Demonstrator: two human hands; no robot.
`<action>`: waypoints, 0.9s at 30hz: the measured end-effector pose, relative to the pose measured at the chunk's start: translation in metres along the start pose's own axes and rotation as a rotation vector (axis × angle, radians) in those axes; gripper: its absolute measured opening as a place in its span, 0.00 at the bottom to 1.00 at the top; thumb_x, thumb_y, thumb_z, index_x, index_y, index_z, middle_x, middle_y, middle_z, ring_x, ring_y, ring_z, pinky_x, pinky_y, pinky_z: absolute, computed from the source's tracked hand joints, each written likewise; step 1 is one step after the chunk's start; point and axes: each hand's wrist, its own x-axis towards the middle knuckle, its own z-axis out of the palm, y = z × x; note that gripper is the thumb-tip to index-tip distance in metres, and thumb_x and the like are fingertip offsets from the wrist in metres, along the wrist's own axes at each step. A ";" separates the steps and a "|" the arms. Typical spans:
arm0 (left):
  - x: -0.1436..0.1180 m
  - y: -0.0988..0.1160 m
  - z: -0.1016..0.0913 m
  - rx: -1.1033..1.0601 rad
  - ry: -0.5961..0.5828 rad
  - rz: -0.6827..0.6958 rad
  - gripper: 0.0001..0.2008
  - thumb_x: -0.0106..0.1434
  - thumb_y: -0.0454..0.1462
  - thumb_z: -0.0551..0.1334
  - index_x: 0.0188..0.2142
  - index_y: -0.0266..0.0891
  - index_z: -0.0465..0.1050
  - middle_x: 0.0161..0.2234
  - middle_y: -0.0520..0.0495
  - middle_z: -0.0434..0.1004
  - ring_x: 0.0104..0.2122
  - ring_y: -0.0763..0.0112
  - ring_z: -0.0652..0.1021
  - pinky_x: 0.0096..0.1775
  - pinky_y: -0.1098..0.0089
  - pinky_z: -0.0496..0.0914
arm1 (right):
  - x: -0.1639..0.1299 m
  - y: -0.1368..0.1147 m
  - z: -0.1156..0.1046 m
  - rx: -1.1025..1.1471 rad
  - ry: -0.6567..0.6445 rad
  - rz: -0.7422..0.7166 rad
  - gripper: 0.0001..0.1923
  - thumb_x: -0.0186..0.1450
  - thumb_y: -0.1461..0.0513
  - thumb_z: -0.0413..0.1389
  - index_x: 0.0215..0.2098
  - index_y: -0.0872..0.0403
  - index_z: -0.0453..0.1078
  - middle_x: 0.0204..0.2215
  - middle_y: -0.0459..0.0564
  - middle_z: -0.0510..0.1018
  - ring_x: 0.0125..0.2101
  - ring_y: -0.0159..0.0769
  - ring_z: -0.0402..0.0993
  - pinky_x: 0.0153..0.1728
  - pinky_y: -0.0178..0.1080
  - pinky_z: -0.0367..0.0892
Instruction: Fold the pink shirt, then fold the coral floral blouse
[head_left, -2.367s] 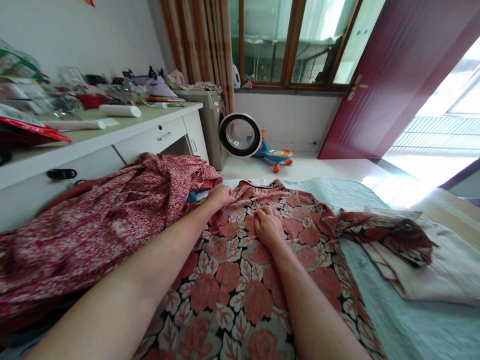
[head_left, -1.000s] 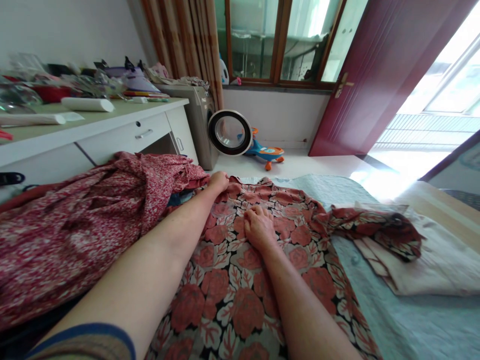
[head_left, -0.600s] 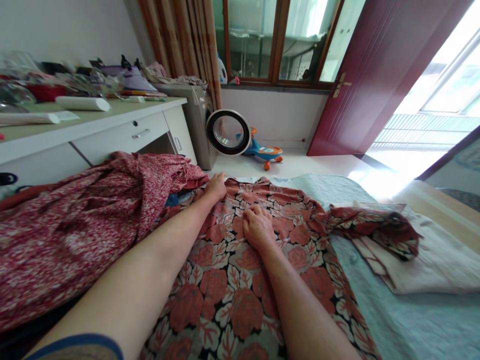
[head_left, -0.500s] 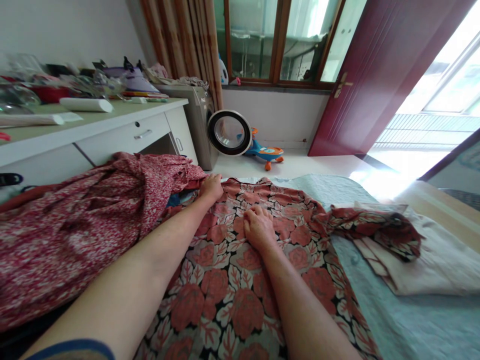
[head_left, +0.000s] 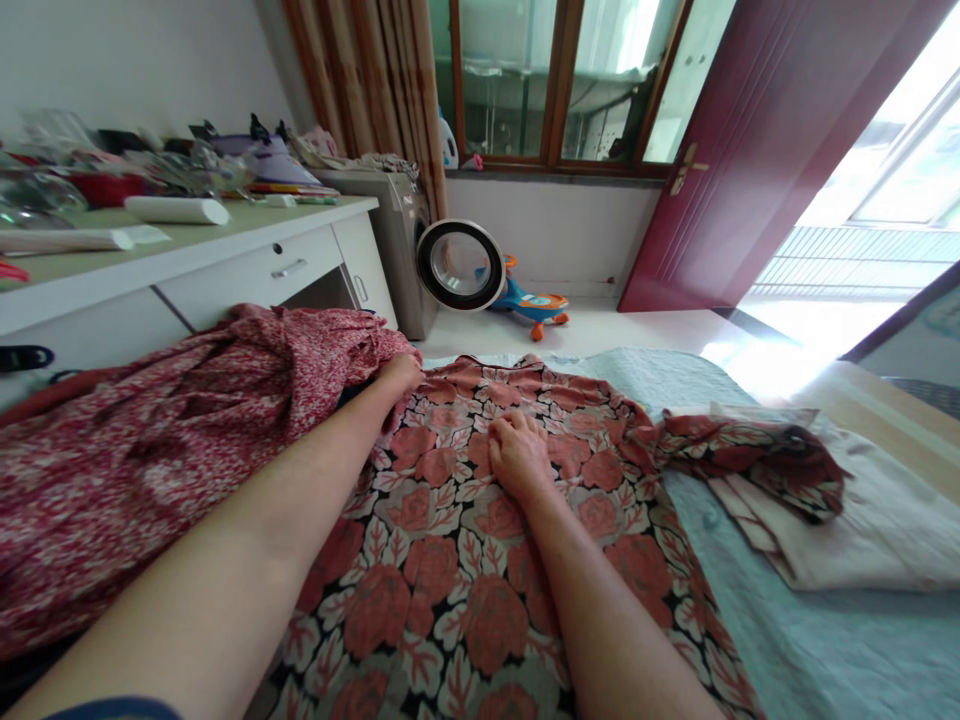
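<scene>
A garment with large red roses on black (head_left: 457, 560) lies spread on the bed in front of me. My right hand (head_left: 517, 455) rests flat on its middle, fingers curled down onto the cloth. At the garment's far left edge, my left hand (head_left: 399, 375) grips the fabric next to a heap of small-print red cloth (head_left: 172, 430). One sleeve of the rose garment (head_left: 750, 450) trails to the right over a folded cream cloth (head_left: 877, 540).
A pale green bedspread (head_left: 817, 650) covers the bed. A white desk with drawers (head_left: 247, 270) cluttered with items stands at left. Beyond are a washing machine with its open round door (head_left: 459, 265), a toy ride-on car (head_left: 536, 303), and an open dark red door (head_left: 757, 150).
My left hand has slid leftward along the garment's far edge, drawing the fabric out toward the red heap. The right hand has stayed pressed in place.
</scene>
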 end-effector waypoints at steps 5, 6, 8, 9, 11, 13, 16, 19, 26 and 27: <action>-0.008 -0.004 0.001 0.160 0.098 0.132 0.11 0.63 0.35 0.56 0.44 0.40 0.72 0.44 0.44 0.78 0.44 0.61 0.77 0.44 0.67 0.69 | 0.000 -0.001 -0.002 -0.016 -0.020 0.007 0.11 0.66 0.60 0.52 0.45 0.48 0.75 0.50 0.51 0.73 0.49 0.42 0.64 0.50 0.43 0.55; -0.010 -0.006 0.003 0.227 0.102 0.181 0.12 0.65 0.37 0.55 0.46 0.41 0.71 0.47 0.43 0.77 0.45 0.60 0.77 0.44 0.66 0.69 | 0.000 -0.001 -0.002 -0.017 -0.022 0.008 0.12 0.66 0.60 0.52 0.45 0.48 0.75 0.50 0.51 0.73 0.50 0.42 0.64 0.50 0.43 0.55; -0.013 -0.011 0.007 0.357 0.093 0.252 0.15 0.67 0.40 0.54 0.51 0.39 0.69 0.51 0.38 0.74 0.46 0.56 0.76 0.45 0.63 0.69 | 0.001 -0.001 -0.002 -0.016 -0.024 0.008 0.12 0.66 0.60 0.52 0.45 0.48 0.75 0.50 0.50 0.73 0.50 0.43 0.63 0.50 0.44 0.55; -0.014 -0.013 0.009 0.398 0.086 0.266 0.17 0.68 0.41 0.53 0.53 0.38 0.68 0.53 0.36 0.72 0.48 0.54 0.76 0.45 0.61 0.69 | 0.001 -0.001 -0.002 -0.014 -0.023 0.008 0.11 0.66 0.60 0.53 0.44 0.48 0.75 0.50 0.50 0.73 0.50 0.43 0.63 0.50 0.44 0.55; -0.015 -0.012 0.009 0.443 0.084 0.254 0.20 0.68 0.42 0.52 0.56 0.36 0.66 0.55 0.33 0.70 0.51 0.49 0.73 0.47 0.57 0.68 | 0.001 -0.001 -0.002 -0.012 -0.021 0.006 0.11 0.66 0.60 0.52 0.44 0.48 0.75 0.49 0.50 0.73 0.50 0.42 0.63 0.50 0.44 0.55; -0.019 -0.003 0.005 0.446 0.130 0.223 0.22 0.68 0.43 0.54 0.56 0.34 0.66 0.55 0.31 0.70 0.54 0.45 0.70 0.50 0.54 0.66 | 0.001 -0.002 -0.003 -0.011 -0.019 0.005 0.11 0.66 0.60 0.52 0.43 0.48 0.74 0.49 0.49 0.73 0.49 0.42 0.64 0.49 0.43 0.55; -0.036 0.021 -0.001 0.406 0.278 0.202 0.19 0.67 0.42 0.54 0.53 0.34 0.69 0.54 0.31 0.69 0.56 0.44 0.67 0.53 0.51 0.63 | 0.000 -0.002 -0.003 -0.012 -0.019 0.005 0.11 0.66 0.60 0.52 0.44 0.48 0.74 0.49 0.49 0.73 0.49 0.42 0.64 0.50 0.43 0.55; -0.064 0.045 0.003 0.376 0.257 0.257 0.17 0.68 0.38 0.51 0.53 0.37 0.69 0.52 0.33 0.70 0.54 0.46 0.69 0.52 0.52 0.64 | 0.000 -0.003 -0.004 -0.018 -0.025 0.001 0.12 0.67 0.60 0.52 0.44 0.49 0.74 0.50 0.50 0.73 0.50 0.42 0.64 0.50 0.43 0.55; -0.097 0.034 0.031 0.384 0.082 0.247 0.21 0.68 0.48 0.51 0.53 0.40 0.70 0.53 0.36 0.72 0.54 0.47 0.71 0.54 0.51 0.64 | 0.000 -0.003 -0.005 -0.001 -0.024 0.005 0.12 0.67 0.60 0.51 0.45 0.48 0.75 0.50 0.50 0.73 0.50 0.42 0.64 0.50 0.44 0.55; -0.095 0.031 0.030 0.380 0.092 0.238 0.21 0.68 0.49 0.51 0.53 0.41 0.71 0.53 0.36 0.72 0.54 0.47 0.71 0.55 0.51 0.62 | 0.000 -0.003 -0.004 0.000 -0.022 0.004 0.12 0.67 0.60 0.51 0.45 0.48 0.75 0.50 0.50 0.73 0.50 0.43 0.64 0.50 0.44 0.55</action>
